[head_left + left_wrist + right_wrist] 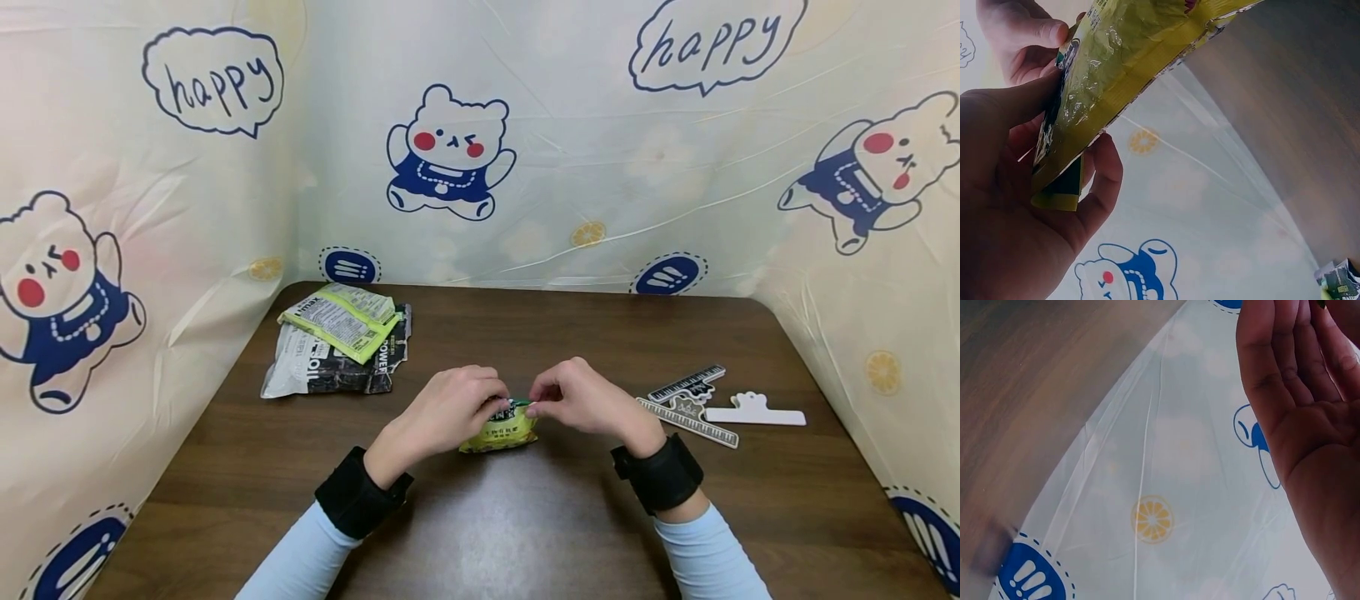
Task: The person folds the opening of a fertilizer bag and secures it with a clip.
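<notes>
A small yellow-green printed packet [504,435] stands at the middle of the table, between my hands. My left hand [456,410] pinches its upper left edge; in the left wrist view the thumb and curled fingers lie on either side of the packet [1132,69], and a dark green strip with a yellow edge folds out beside the fingertips. At the packet's upper right end, my right hand [583,398] pinches the top edge between thumb and fingertips. The right wrist view shows mostly the palm of that hand [1316,419], with its fingertips cut off.
Back left, a yellow-green packet [347,321] lies on a black and white bag [337,371]. To the right are a black clip [686,383], a silver ruler-marked clip [693,423] and a white clip [757,414], partly overlapping. Printed cloth [555,167] surrounds the brown table [480,533].
</notes>
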The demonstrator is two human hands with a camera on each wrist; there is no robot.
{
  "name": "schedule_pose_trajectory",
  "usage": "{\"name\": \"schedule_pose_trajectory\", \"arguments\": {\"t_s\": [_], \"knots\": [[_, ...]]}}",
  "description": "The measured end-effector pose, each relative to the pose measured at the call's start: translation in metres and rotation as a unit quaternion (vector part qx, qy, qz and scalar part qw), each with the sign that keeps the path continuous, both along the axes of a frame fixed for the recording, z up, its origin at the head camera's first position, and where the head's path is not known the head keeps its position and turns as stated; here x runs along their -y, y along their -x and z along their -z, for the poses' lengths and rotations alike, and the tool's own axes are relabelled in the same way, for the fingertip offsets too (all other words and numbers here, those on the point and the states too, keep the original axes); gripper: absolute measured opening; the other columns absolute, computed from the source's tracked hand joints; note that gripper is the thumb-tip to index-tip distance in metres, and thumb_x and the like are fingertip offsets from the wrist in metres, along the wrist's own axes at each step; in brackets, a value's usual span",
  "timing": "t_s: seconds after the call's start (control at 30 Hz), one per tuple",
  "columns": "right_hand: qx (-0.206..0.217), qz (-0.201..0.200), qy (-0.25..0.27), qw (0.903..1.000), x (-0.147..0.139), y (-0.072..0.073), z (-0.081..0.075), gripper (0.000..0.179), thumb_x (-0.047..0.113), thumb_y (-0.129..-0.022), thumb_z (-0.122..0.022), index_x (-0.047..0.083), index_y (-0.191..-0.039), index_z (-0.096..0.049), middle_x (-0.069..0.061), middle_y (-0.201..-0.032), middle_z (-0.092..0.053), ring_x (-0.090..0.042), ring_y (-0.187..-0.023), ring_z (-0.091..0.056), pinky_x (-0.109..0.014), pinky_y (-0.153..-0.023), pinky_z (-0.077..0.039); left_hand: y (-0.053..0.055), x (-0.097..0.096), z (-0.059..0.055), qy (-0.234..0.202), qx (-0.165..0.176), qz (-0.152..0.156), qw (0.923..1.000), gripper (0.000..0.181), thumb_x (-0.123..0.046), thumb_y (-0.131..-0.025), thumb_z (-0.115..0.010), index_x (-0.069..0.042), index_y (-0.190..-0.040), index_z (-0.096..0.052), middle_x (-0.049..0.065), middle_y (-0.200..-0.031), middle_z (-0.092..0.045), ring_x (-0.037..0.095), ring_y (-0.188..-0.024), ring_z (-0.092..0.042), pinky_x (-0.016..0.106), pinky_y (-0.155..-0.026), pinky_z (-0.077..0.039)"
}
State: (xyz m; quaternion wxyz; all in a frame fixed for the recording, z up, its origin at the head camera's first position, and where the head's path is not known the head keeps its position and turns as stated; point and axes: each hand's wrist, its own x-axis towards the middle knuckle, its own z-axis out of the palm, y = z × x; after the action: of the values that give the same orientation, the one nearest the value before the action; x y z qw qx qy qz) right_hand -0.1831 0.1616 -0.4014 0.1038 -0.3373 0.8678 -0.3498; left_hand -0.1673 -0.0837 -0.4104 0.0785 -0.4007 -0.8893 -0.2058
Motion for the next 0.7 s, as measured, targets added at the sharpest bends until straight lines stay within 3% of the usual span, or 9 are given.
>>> {"name": "schedule_pose_trajectory", "arguments": {"t_s": [0.57, 0.7], "knots": [[-0.026, -0.03, 0.014, 0.9991, -0.0007, 0.004, 0.0042, 0.012, 0.011, -0.093, -0.08, 0.013, -0.081, -0.079, 0.003, -0.069, -0.066, -0.009, -0.06, -0.049, -0.027, -0.053, -0.042, -0.0001, 0.0017, -0.0021, -0.005, 0.01, 0.008, 0.9999, 0.009, -0.019, -0.1, -0.072, -0.016, -0.093, -0.076, -0.007, -0.085, -0.064, 0.009, -0.076, -0.056, 0.031, -0.067, -0.055], [-0.036, -0.037, 0.022, 0.9984, 0.0005, 0.0021, 0.0051, 0.009, 0.013, -0.092, -0.081, 0.012, -0.083, -0.08, 0.001, -0.073, -0.071, -0.01, -0.062, -0.055, -0.028, -0.055, -0.049, -0.0008, 0.0018, -0.002, -0.005, 0.01, 0.012, 0.9999, 0.009, -0.017, -0.1, -0.072, -0.015, -0.092, -0.076, -0.005, -0.084, -0.064, 0.01, -0.075, -0.056, 0.032, -0.066, -0.054]]}}
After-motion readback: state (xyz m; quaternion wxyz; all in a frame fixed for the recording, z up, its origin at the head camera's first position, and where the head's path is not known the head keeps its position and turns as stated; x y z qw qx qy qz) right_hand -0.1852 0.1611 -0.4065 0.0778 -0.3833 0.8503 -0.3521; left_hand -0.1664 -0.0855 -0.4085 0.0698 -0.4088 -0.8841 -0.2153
